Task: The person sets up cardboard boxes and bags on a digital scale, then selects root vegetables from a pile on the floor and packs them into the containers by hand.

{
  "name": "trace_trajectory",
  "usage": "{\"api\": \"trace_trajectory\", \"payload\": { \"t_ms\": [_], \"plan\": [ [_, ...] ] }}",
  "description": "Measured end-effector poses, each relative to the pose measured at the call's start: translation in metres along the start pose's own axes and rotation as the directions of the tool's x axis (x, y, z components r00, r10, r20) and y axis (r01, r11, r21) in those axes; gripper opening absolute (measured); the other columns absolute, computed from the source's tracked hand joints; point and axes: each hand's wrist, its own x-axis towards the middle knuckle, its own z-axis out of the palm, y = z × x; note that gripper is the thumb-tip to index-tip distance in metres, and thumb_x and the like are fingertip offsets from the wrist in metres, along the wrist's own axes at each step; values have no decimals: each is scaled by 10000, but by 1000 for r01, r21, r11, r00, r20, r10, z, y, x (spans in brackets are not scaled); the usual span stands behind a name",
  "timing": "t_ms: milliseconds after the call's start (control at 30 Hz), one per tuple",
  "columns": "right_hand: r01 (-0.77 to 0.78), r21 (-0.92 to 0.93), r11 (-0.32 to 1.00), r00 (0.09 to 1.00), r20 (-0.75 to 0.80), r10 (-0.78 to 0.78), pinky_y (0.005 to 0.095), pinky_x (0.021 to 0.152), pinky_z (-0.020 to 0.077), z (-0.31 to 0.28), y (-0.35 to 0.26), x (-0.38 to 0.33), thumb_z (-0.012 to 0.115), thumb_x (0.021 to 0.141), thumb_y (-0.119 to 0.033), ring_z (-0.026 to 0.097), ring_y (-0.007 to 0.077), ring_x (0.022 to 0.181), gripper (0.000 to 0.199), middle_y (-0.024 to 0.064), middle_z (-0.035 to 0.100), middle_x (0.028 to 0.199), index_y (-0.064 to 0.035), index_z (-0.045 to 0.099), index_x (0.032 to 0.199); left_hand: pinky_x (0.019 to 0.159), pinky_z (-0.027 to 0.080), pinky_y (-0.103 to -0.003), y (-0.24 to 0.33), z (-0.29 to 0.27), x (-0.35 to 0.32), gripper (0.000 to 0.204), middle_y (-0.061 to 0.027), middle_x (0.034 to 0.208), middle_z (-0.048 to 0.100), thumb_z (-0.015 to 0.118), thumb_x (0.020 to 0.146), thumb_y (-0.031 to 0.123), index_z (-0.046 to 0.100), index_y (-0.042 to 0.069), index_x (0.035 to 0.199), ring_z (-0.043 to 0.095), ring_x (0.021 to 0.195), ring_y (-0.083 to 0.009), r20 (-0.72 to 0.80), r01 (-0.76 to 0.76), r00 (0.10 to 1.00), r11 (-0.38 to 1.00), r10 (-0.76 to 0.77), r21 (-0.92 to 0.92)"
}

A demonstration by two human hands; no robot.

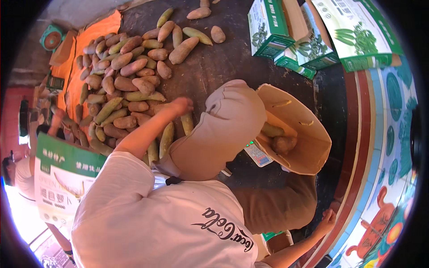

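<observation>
At the edge of a large heap of brown and green root vegetables (120,82), my left hand (181,106) has its fingers curled. What lies inside them, if anything, is hidden. Just below that hand is a green radish (187,124). My right hand (329,219) hangs low beside the wall, loosely closed, with nothing visible in it. Between my knees stands an open cardboard box (313,134), tilted, with a few brownish vegetables (283,144) at its bottom. A white scale (258,154) with a lit green display shows partly beneath the box.
Green and white cartons (362,35) stand at the far right. An orange sheet (70,85) lies under the heap's left side. Another person (27,174) is at the left, near a green and white carton (62,174). A painted wall (393,147) runs along the right.
</observation>
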Motion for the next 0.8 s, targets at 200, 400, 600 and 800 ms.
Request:
{"api": "trace_trajectory", "payload": {
  "t_ms": [200, 400, 600, 800],
  "plan": [
    [214, 297, 931, 939, 200, -280, 263, 694, 468, 56, -134, 28, 580, 896, -127, 593, 137, 761, 176, 81, 636, 830, 39, 625, 933, 937, 426, -458, -24, 104, 9, 378, -75, 1259, 538, 626, 772, 289, 622, 176, 1134, 508, 1161, -312, 42, -142, 990, 944, 136, 298],
    [380, 244, 892, 783, 428, -451, 253, 697, 468, 113, -225, 18, 601, 877, -89, 591, 131, 766, 148, 85, 636, 834, 34, 624, 957, 1058, 194, -598, -40, 148, 14, 353, -74, 1335, 461, 589, 808, 312, 636, 209, 1142, 289, 1329, -304, 427, -438, 891, 541, 155, 718],
    [356, 263, 897, 710, 549, -442, 290, 710, 506, 148, -211, 16, 611, 865, -76, 639, 181, 782, 146, 124, 655, 860, 6, 626, 984, 1104, 64, -604, -27, 143, 21, 387, -52, 1316, 494, 444, 873, 348, 617, 169, 1170, 327, 1313, -290, 426, -445, 880, 52, 212, 894],
    [360, 245, 900, 705, 560, -435, 323, 711, 514, 153, -212, 16, 624, 846, -91, 661, 244, 781, 168, 153, 662, 872, 5, 624, 984, 1103, 129, -574, -50, 111, 23, 454, -58, 1401, 402, 474, 864, 325, 500, 171, 1290, 261, 1357, -254, 254, -305, 931, 174, 264, 936]
  ]
}}
